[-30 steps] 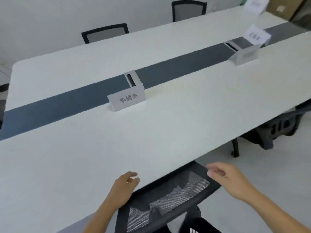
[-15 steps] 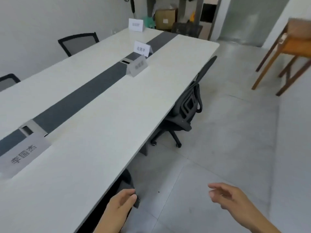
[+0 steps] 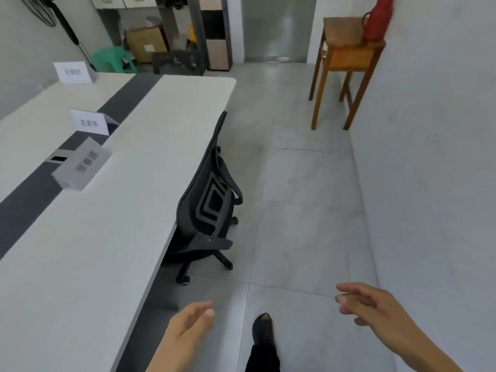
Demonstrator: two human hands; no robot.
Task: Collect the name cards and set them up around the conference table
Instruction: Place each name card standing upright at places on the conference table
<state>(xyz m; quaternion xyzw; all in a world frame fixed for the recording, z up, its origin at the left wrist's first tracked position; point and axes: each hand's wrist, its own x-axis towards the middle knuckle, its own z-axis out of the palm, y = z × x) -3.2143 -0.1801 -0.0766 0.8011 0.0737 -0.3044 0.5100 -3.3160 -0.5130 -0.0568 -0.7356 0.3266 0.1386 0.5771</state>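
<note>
Name cards (image 3: 81, 167) stand mid conference table (image 3: 94, 251), ahead-left. We've swung from facing it to heading down its side; left hand (image 3: 185, 331) and right hand (image 3: 375, 307) both empty, fingers loose. Next pickup likely.

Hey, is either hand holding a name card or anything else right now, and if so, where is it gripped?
Nothing is held. The left hand and the right hand are both empty, fingers loose, over the floor beside the table.

A smooth matt finish is being shown by the table (image 3: 107, 251), paper by the name cards (image 3: 90, 123), plastic by the chair (image 3: 206, 208).
</note>
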